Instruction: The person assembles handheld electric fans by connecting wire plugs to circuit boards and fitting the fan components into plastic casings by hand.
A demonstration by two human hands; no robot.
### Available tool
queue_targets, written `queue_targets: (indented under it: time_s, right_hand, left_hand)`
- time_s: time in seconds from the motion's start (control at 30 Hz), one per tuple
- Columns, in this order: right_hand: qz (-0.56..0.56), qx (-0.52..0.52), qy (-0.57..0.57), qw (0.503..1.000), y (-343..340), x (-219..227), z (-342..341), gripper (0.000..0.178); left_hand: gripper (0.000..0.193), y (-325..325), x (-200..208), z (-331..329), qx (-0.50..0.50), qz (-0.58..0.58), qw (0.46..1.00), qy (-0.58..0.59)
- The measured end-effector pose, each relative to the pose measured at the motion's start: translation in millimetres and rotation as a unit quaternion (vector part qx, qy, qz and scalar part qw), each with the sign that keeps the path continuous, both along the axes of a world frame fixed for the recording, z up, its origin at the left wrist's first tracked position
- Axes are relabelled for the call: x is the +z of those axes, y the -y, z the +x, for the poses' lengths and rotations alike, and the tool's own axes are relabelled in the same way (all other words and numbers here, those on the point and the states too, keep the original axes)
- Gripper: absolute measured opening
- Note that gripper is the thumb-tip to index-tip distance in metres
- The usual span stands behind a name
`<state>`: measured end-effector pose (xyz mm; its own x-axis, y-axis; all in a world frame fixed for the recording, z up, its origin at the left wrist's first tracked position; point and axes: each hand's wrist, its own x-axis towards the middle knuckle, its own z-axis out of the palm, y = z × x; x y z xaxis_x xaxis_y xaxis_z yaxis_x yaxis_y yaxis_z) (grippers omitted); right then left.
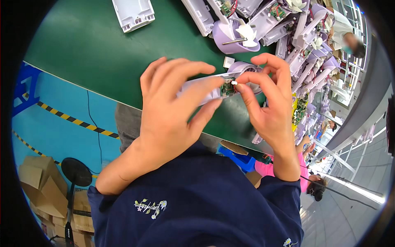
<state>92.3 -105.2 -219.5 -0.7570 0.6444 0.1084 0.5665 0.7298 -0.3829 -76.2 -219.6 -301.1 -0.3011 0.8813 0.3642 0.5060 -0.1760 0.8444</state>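
Observation:
A pale lilac plastic fan housing point(209, 98) lies on the green table in front of me, its round end point(245, 68) to the right. A small green circuit board point(226, 87) sits inside it. My right hand point(269, 96) pinches a small white connector plug point(234, 82) between thumb and index finger, just over the board's right edge. Spread across the housing, my left hand point(173, 96) has its fingers apart. Its index finger is blurred near the board, and its thumb tip is beside the housing's near edge. Part of the housing is hidden beneath both hands.
Many lilac housings with white fan blades point(247, 33) and wires pile up at the far right. An empty housing shell point(133, 14) lies at the far left on the table point(86, 53). Cardboard boxes point(43, 181) stand lower left; a person in pink point(265, 168) sits to the right.

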Motion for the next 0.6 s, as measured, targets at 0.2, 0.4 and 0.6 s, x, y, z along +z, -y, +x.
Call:
queue_targets:
  time_s: [0.2,0.4,0.6]
  right_hand:
    - [-0.005,0.017,-0.012,1.000,3.9,0.3,2.7,0.026]
    - [0.032,0.047,-0.069,0.996,-1.2,-15.0,8.0,0.026]
    - [0.191,0.169,-0.088,0.963,-16.6,-23.3,8.9,0.029]
  left_hand:
    - [0.022,-20.6,7.1,3.1,-0.013,0.018,1.000,-0.001]
    - [0.006,-30.1,12.8,-10.3,-0.086,-0.034,0.995,0.042]
    - [0.009,-33.3,20.5,-19.5,-0.148,-0.111,0.980,0.074]
